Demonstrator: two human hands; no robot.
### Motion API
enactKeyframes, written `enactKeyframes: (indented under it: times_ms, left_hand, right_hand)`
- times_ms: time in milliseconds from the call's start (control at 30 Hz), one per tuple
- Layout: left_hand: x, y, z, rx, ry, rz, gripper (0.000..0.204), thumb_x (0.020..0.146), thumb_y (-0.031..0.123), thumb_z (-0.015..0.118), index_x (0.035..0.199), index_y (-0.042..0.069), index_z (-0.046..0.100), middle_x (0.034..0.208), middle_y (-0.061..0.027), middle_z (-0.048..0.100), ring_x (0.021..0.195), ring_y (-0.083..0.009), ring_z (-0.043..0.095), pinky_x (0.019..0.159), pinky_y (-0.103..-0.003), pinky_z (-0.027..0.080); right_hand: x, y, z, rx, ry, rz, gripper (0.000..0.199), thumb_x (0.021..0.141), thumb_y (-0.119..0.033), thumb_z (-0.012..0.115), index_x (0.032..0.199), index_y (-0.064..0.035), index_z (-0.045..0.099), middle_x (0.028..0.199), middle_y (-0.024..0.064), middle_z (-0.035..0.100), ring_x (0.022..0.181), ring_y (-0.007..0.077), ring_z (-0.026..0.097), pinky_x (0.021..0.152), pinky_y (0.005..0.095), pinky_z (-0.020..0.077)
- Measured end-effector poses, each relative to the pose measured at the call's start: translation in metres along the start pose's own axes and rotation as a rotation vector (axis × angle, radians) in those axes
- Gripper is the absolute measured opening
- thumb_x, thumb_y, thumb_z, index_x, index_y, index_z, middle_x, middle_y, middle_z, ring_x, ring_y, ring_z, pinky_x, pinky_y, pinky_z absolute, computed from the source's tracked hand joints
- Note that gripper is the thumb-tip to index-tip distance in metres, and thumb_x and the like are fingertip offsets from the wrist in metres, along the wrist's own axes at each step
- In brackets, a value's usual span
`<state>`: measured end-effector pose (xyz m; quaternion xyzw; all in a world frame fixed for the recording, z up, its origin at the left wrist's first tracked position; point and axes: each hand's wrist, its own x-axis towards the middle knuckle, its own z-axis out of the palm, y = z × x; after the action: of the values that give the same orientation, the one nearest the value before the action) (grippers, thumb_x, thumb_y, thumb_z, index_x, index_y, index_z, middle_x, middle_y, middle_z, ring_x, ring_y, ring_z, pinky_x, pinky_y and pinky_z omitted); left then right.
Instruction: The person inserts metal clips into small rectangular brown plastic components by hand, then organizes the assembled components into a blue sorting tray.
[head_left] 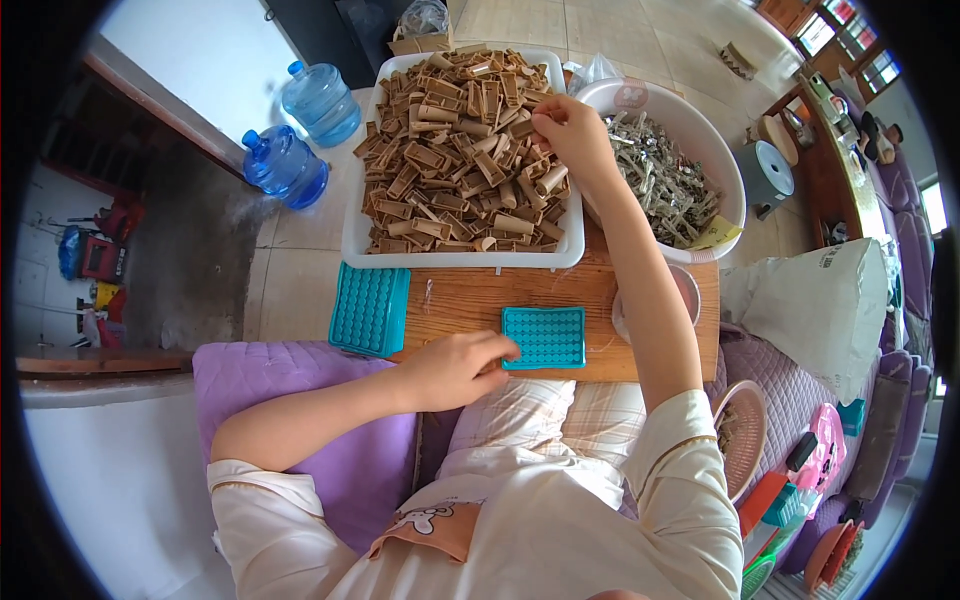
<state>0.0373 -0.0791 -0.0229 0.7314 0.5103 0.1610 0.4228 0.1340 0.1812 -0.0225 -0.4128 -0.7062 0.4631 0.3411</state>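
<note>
A: What does each hand hold?

B: The right hand (568,128) reaches over the far right of the white tray (352,235), fingertips pinched on one small brown tube (541,113) at the top of the heap. The left hand (462,366) lies curled on the wooden board (470,300), fingertips pressing the near-left edge of a teal grid plate (545,337); it steadies the plate, it does not lift it.

A: How would the tubes handle?

B: Probably light, stiff and dry, like rolled card; short enough to take between thumb and forefinger at mid-length. Loose in the pile, so neighbours may shift when one is pulled.

A: And the plate?

B: It looks like rigid moulded plastic, flat and light, likely to slide on the board unless held at an edge.

A: Counts?

B: Two teal grid plates: one under the left hand, a second (369,309) at the board's left end. One tray; tubes too many to count. One white basin (715,150) of small grey pieces, right of the tray. Two blue water bottles (300,135) on the floor.
</note>
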Motion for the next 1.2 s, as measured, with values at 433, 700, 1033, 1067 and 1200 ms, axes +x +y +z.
enactKeyframes:
  times_ms: [433, 700, 1033, 1067, 1200]
  left_hand:
    - [0.007, -0.014, -0.01, -0.949, 0.506, -0.127, 0.023, 0.088, 0.021, 0.047, 0.105, 0.006, 0.046, 0.091, 0.0006, 0.052, 0.074, -0.0038, 0.048, 0.063, -0.018, 0.04]
    - [0.002, -0.011, -0.01, -0.848, 0.467, -0.116, 0.032, 0.087, 0.018, 0.047, 0.116, 0.008, 0.036, 0.091, -0.0043, 0.056, 0.069, -0.0061, 0.049, 0.059, -0.018, 0.041]
    - [0.003, -0.006, -0.011, -0.895, 0.296, -0.228, 0.038, 0.087, 0.014, 0.047, 0.121, 0.01, 0.031, 0.09, -0.0063, 0.057, 0.068, -0.0062, 0.048, 0.062, -0.02, 0.042]
    - [0.003, -0.006, -0.011, -0.904, 0.273, -0.242, 0.037, 0.087, 0.014, 0.047, 0.12, 0.009, 0.032, 0.09, -0.0064, 0.057, 0.068, -0.0062, 0.048, 0.064, -0.02, 0.042]
    - [0.004, -0.003, -0.011, -0.918, 0.252, -0.256, 0.036, 0.087, 0.013, 0.046, 0.119, 0.008, 0.032, 0.09, -0.0061, 0.057, 0.07, -0.0065, 0.048, 0.065, -0.021, 0.043]
  right_hand:
    - [-0.165, -0.019, 0.05, 0.908, -0.378, 0.485, 0.014, 0.081, -0.012, 0.054, 0.078, -0.0038, 0.043, 0.071, 0.0032, 0.053, 0.061, 0.0088, 0.053, 0.055, 0.0208, 0.0454]
    - [-0.05, 0.024, -0.063, -0.132, -0.016, 0.098, 0.029, 0.077, -0.013, 0.054, 0.105, -0.0053, 0.053, 0.079, 0.008, 0.06, 0.069, 0.0138, 0.058, 0.063, 0.0254, 0.0445]
    - [0.014, 0.153, -0.18, -0.809, 0.181, 0.115, 0.039, 0.071, -0.027, 0.06, 0.102, -0.0046, 0.053, 0.089, 0.0152, 0.061, 0.087, 0.0293, 0.058, 0.077, 0.0358, 0.0438]
    - [0.015, 0.152, -0.181, -0.809, 0.18, 0.116, 0.039, 0.071, -0.027, 0.06, 0.102, -0.0046, 0.053, 0.089, 0.0152, 0.061, 0.087, 0.0293, 0.058, 0.077, 0.0358, 0.0438]
    - [0.02, 0.138, -0.186, -0.706, 0.301, 0.115, 0.038, 0.071, -0.026, 0.061, 0.101, -0.0029, 0.053, 0.083, 0.0123, 0.06, 0.079, 0.0245, 0.058, 0.074, 0.0321, 0.0443]
